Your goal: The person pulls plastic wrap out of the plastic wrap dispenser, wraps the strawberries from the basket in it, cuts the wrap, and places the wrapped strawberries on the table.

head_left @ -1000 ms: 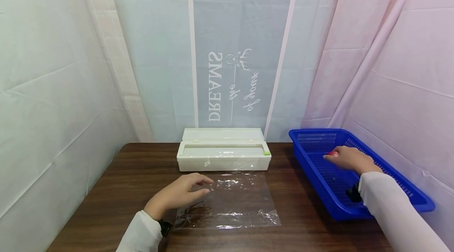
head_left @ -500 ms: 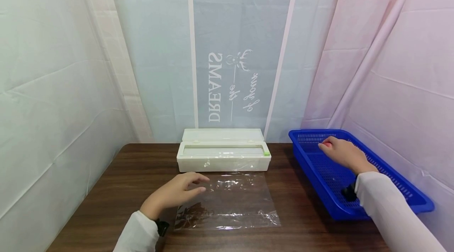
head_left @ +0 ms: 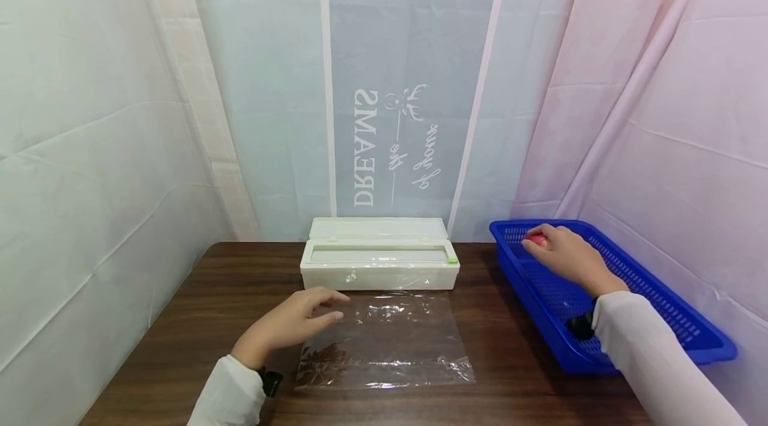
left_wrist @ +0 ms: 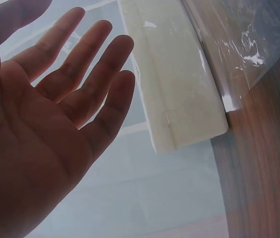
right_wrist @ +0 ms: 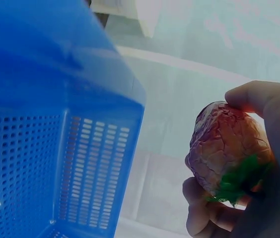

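Note:
My right hand (head_left: 573,258) grips a red fruit (right_wrist: 224,139) with a green leafy top and a crinkled, shiny surface. In the head view it overlaps the far left part of a blue basket (head_left: 529,299); the right wrist view shows fingers and thumb around the fruit. My left hand (head_left: 291,319) hovers over the left side of a clear sheet of cling film (head_left: 408,339), palm bare and fingers relaxed. The film runs from the front of a white cling film dispenser (head_left: 378,277), whose lid (head_left: 378,228) is raised.
A green slider (head_left: 452,260) sits at the dispenser's right end. Dark wooden table (head_left: 204,319) surrounds the film, its far edge just behind the dispenser. Pale fabric walls (head_left: 96,146) enclose the table at the back and on both sides.
My right hand has lifted the red fruit from inside the basket and moved it left, toward the basket's far left edge. My left hand has drifted slightly left.

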### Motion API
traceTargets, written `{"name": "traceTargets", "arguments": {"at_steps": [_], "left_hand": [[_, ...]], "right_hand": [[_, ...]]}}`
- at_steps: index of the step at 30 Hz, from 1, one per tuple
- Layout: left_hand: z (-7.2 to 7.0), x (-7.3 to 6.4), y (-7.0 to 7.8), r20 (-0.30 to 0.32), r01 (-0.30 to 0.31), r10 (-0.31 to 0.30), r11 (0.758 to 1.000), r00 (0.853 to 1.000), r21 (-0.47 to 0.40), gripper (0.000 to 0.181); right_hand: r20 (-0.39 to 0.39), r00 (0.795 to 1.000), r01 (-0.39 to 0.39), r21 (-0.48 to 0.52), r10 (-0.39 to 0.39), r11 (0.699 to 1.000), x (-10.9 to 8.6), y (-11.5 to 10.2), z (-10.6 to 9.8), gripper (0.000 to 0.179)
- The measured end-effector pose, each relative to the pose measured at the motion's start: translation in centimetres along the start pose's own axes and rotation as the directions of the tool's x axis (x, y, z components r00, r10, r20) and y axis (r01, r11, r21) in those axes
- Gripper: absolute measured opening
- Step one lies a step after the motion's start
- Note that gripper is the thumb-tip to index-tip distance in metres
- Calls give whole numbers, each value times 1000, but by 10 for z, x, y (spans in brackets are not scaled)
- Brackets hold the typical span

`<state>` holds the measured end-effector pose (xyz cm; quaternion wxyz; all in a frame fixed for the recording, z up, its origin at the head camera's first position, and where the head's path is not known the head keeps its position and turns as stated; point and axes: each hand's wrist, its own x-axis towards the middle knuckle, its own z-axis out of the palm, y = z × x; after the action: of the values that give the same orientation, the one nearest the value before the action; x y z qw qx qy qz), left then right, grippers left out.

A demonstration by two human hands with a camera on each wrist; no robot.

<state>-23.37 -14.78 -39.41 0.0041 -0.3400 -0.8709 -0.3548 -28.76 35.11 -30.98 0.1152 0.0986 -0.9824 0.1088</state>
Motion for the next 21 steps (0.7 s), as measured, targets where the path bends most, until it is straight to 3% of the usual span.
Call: {"name": "traceTargets", "arguments": {"at_steps": [11,21], "left_hand": [[-6,-4,-5,8,70,-70,997,998,-19,32],[-11,-9,-9,-1,115,-115,993,993,-39,32]], "right_hand": [[-59,996,70,13,-69,997,1,-32,12,50],[-88,980,184,49,-179,982,3,-55,18,44]]}}
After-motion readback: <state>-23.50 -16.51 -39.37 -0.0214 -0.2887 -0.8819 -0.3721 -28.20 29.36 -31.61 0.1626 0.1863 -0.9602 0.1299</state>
